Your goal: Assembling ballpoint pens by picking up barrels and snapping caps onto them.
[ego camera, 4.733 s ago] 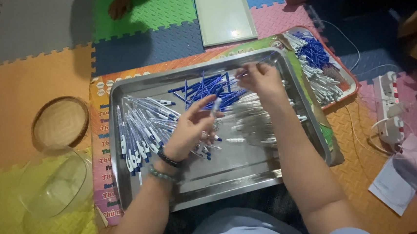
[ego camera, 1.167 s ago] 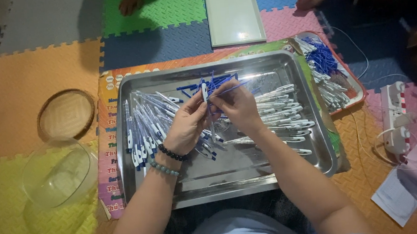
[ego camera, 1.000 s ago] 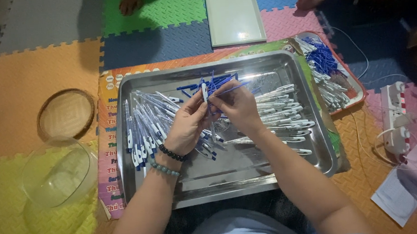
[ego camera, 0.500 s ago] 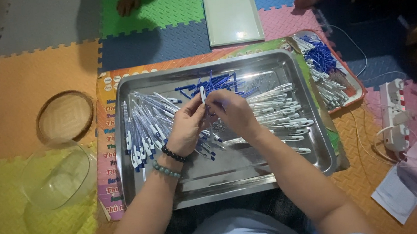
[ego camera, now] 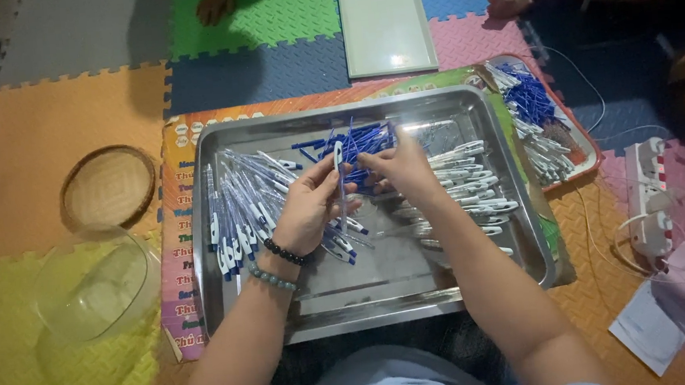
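Observation:
A large steel tray (ego camera: pixel 381 282) lies in front of me on a colourful printed sheet. My left hand (ego camera: pixel 308 205) holds a white pen barrel (ego camera: pixel 339 162) upright over the tray's middle. My right hand (ego camera: pixel 402 167) sits just right of it, fingertips pinching at the pen's lower part. Blue refills (ego camera: pixel 352 139) are piled at the tray's far side. Assembled white-and-blue pens (ego camera: pixel 240 204) lie in a heap at the left, and white pen barrels (ego camera: pixel 470 183) are stacked at the right.
A second tray (ego camera: pixel 547 126) with more pen parts sits at the right. A pale rectangular tray (ego camera: pixel 386 30) lies beyond. A woven round basket (ego camera: pixel 107 187) and clear plastic container (ego camera: pixel 96 286) are at the left. A power strip (ego camera: pixel 650 195) is at the right. Other people's feet show at the top.
My right hand came back from the refill pile to the tray's middle and met my left hand at the pen. Over the last second both hands shifted only slightly.

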